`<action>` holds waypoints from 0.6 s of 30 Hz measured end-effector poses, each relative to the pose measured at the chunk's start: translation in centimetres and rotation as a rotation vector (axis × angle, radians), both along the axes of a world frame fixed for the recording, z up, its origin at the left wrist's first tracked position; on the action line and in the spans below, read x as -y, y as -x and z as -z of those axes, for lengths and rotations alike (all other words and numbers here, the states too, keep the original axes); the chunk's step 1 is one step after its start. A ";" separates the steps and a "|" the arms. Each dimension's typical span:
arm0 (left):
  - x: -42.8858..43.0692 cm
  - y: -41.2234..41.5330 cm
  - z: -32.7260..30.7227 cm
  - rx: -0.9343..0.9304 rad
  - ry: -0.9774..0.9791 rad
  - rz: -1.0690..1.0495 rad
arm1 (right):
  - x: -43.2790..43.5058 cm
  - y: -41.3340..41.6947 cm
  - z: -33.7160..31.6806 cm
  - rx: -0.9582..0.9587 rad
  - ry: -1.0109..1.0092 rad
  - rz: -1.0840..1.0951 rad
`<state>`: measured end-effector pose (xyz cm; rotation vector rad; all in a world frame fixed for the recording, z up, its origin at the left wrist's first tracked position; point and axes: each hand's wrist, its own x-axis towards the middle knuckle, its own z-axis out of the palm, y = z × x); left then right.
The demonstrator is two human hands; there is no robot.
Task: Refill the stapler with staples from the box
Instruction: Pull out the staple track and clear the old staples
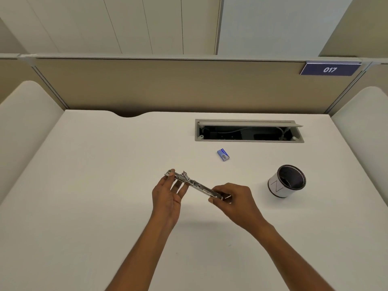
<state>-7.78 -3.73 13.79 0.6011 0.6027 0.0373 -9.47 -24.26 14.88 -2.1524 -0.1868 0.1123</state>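
A silver metal stapler (195,183) is swung open flat into one long bar and held above the white desk (94,185). My left hand (168,196) pinches its far left end with thumb and fingertips. My right hand (233,199) grips its near right end, hiding that tip. A small blue staple box (223,154) lies on the desk behind the stapler, apart from both hands. I cannot tell whether the box is open.
A white pen cup (286,181) with a dark mesh inside stands to the right of my right hand. An open cable tray (248,131) is sunk into the desk at the back. Beige partition walls (168,87) enclose the desk on three sides.
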 end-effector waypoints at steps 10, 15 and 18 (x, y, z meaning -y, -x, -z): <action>-2.3 0.0 2.5 -0.118 -0.064 0.009 | -0.8 -3.1 1.4 0.049 0.060 -0.026; -3.1 0.0 4.9 -0.215 -0.126 0.017 | -1.3 -4.1 3.3 -0.005 0.093 -0.033; -3.7 0.0 6.4 -0.281 -0.162 0.037 | -1.6 -4.2 4.9 -0.037 0.115 -0.033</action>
